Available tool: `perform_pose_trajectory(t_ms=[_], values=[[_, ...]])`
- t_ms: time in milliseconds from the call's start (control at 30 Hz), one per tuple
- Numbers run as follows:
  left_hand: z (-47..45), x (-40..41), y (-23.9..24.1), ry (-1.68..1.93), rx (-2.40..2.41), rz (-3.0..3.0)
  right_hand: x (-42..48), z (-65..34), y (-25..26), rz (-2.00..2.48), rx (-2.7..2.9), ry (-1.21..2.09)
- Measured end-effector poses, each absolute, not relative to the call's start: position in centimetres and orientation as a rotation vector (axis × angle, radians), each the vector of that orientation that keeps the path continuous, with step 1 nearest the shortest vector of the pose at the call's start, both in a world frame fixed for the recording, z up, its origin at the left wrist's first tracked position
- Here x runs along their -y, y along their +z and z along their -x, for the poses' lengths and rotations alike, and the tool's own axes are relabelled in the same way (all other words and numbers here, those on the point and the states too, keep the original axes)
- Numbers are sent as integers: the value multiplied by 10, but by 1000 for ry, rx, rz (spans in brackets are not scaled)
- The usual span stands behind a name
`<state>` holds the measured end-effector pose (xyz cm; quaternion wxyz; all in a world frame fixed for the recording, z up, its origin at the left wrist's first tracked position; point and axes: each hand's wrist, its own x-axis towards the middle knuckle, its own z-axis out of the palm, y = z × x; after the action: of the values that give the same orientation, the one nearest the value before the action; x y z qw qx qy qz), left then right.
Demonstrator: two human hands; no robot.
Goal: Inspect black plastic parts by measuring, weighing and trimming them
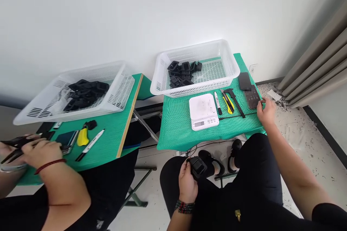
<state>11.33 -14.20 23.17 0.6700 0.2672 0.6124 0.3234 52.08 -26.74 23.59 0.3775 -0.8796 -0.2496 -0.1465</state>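
My left hand (pixel 187 183) is wrapped round a black moulded plastic part (pixel 198 167) with a squarish recess, held low over my lap. At the table's right edge, the curled fingers of my right hand (pixel 267 112) grip the lower right corner of a smartphone (pixel 252 97) lying on the green cloth. The phone's screen is lit, partly blurred out. Left of it lie a black caliper (pixel 235 103), a yellow utility knife (pixel 228 102) and a white marker (pixel 217 102). A white digital scale (pixel 202 104) reads about zero, with dark specks on its platform.
A white plastic basket (pixel 195 88) with several black parts (pixel 182 75) stands behind the scale. Beyond the phone lies a dark flat case (pixel 244 81). On the left, a co-worker's hand (pixel 43 151) works beside another basket (pixel 114 97). Black scraps litter the floor (pixel 295 130) by the curtain.
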Motion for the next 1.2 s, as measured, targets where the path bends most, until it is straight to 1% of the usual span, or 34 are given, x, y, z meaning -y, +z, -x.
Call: perform_pose_trajectory(t_ms=[200,367,433,567,667,833,967,1067,1200], values=[[-115,141,231,727,-1362,-611,271,-520,240,2271,690,-266],[-110,145,230,732,-1377,-593,266,-524,242,2442,739,-93],[-110,146,230,743,-1385,-592,264,-527,242,2495,745,-70],[-110,144,229,781,-1382,-593,264,-539,242,2438,647,-56],[-108,141,228,815,-1378,-586,261,-555,252,2380,701,-3],[-101,140,226,844,-1379,-580,238,-577,271,2394,927,2],[-94,142,229,865,-1378,-586,217,-585,271,2413,1086,97],[-88,143,233,890,-1400,-587,202,-592,272,2453,1117,147],[-83,144,240,911,-1431,-564,188,-604,283,2502,1096,132]])
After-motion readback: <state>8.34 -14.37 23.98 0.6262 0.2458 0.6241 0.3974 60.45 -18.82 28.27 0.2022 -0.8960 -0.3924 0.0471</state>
